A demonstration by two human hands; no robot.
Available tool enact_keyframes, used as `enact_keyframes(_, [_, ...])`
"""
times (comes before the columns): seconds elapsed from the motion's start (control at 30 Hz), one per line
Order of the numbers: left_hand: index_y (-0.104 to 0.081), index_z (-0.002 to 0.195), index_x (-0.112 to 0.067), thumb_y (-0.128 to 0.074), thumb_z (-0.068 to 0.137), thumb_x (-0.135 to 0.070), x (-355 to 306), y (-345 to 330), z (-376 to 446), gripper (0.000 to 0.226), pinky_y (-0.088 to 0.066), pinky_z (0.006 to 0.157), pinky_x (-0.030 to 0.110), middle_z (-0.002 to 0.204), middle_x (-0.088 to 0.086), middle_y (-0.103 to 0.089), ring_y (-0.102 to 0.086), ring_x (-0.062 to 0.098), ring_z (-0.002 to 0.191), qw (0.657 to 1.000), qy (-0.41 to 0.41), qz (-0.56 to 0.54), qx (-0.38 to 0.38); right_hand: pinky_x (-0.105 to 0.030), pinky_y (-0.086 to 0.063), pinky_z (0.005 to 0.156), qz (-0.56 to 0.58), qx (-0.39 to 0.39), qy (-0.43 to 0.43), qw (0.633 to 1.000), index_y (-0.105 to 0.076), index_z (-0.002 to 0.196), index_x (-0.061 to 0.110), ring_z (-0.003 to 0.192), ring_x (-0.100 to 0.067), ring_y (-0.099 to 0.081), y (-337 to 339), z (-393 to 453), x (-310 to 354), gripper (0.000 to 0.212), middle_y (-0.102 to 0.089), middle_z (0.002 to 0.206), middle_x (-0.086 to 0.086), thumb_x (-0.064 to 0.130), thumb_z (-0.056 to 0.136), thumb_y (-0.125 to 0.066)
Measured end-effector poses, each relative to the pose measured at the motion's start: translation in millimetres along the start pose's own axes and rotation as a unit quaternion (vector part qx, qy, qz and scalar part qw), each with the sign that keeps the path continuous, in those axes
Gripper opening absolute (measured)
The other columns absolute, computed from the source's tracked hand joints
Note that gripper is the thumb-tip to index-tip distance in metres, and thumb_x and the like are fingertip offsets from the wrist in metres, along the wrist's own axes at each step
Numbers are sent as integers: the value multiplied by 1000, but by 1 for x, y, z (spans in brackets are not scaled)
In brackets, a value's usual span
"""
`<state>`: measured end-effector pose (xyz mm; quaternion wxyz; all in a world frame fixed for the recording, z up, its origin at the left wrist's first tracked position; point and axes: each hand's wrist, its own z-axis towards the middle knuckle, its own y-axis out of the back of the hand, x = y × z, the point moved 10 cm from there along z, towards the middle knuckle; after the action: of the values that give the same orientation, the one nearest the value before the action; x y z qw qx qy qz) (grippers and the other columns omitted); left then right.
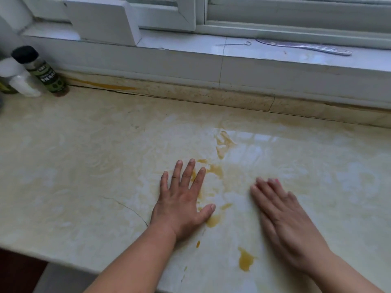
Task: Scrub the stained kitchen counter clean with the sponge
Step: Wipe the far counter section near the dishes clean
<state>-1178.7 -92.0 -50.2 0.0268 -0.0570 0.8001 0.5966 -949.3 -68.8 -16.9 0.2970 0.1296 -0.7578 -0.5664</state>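
Note:
The cream marble counter (pixel 84 161) carries yellow-brown stains: a smear (pixel 224 144) toward the back, patches (pixel 215 170) between my hands, and a blob (pixel 245 260) near the front edge. My left hand (pixel 182 201) lies flat on the counter with its fingers spread, touching the stained patch. My right hand (pixel 283 218) hovers or rests flat to the right, fingers together and slightly blurred. Neither hand holds anything. No sponge is in view.
A dark-capped bottle with a green label (pixel 42 72) and a white container (pixel 19 81) stand at the back left. A stained backsplash (pixel 190 94) runs below the window sill (pixel 275 51), where a thin wire and a flat translucent tool (pixel 306 47) lie. The counter's front edge (pixel 63 259) drops at lower left.

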Motion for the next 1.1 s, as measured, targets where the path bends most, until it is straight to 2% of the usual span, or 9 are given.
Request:
enact_keyframes(0.1, [28, 158, -35, -10, 85, -81, -1, 0, -1, 94, 15, 123, 59, 159, -4, 49, 46, 23, 146, 1000, -2, -6, -7, -48, -10, 125, 28, -36, -122, 992, -4, 160, 35, 154, -11, 15, 21, 34, -59, 63, 11, 168, 14, 42, 99, -18])
enact_keyframes(0.2, [26, 158, -35, -14, 87, -80, -1, 2, -1, 93, 15, 123, 59, 161, -3, 46, 44, 23, 148, 1000, -5, -10, -24, -52, -16, 122, 28, -69, -170, 983, -14, 160, 21, 155, -29, 0, 35, 111, -75, 70, -3, 170, -3, 44, 94, -20])
enact_keyframes(0.3, [20, 160, -34, -17, 87, -80, -1, 3, -1, 94, 15, 122, 58, 164, -4, 41, 41, 22, 149, 999, -8, -22, -37, -55, -22, 118, 34, -66, -115, 991, -24, 155, 18, 151, -34, -11, 42, 185, -43, 68, -15, 167, -6, 44, 92, -25])
enact_keyframes(0.43, [11, 164, -25, -24, 87, -78, 1, 5, -1, 100, 13, 123, 55, 169, -4, 29, 32, 21, 154, 998, -6, -29, -61, -51, -9, 124, 11, -28, 9, 999, -15, 161, 24, 156, -25, 2, 33, 218, 13, 62, -5, 170, 2, 36, 103, -34])
enact_keyframes(0.6, [3, 166, -15, -21, 87, -64, 7, 6, -2, 96, 12, 125, 49, 171, -2, 23, 27, 14, 155, 996, 7, -58, -72, -37, 3, 124, 10, 29, 117, 993, -7, 160, 35, 154, -12, 14, 9, 150, 52, 60, 3, 168, 15, 42, 105, -30])
enact_keyframes(0.73, [5, 165, -16, -18, 84, -61, 8, 8, -3, 96, 15, 125, 46, 170, -3, 25, 29, 12, 154, 996, 12, -66, -64, -33, 7, 123, 12, 48, 126, 991, -3, 160, 38, 151, -6, 23, -7, 66, 62, 61, 11, 166, 20, 41, 105, -30])
enact_keyframes(0.83, [18, 162, -21, -8, 82, -69, 6, 8, -2, 97, 19, 124, 44, 166, -6, 36, 37, 9, 150, 997, 19, -50, -48, -33, 7, 123, 14, 38, 90, 995, -4, 160, 39, 150, -5, 23, -10, 31, 50, 62, 13, 165, 22, 37, 104, -31])
enact_keyframes(0.93, [14, 163, -20, -10, 83, -73, 8, 8, -2, 98, 18, 124, 43, 168, -6, 32, 35, 9, 151, 997, 25, -50, -57, -32, 7, 123, 23, 17, 19, 999, -3, 160, 41, 149, -2, 24, -5, 10, 13, 64, 15, 164, 24, 33, 104, -34])
enact_keyframes(1.1, [9, 165, -19, -12, 84, -73, 9, 6, -1, 100, 15, 126, 44, 169, -7, 29, 33, 9, 152, 997, 29, -38, -55, -49, -12, 125, 31, -42, -218, 975, -14, 159, 36, 155, -10, 6, 23, -70, -138, 63, 1, 166, 19, 32, 99, -33])
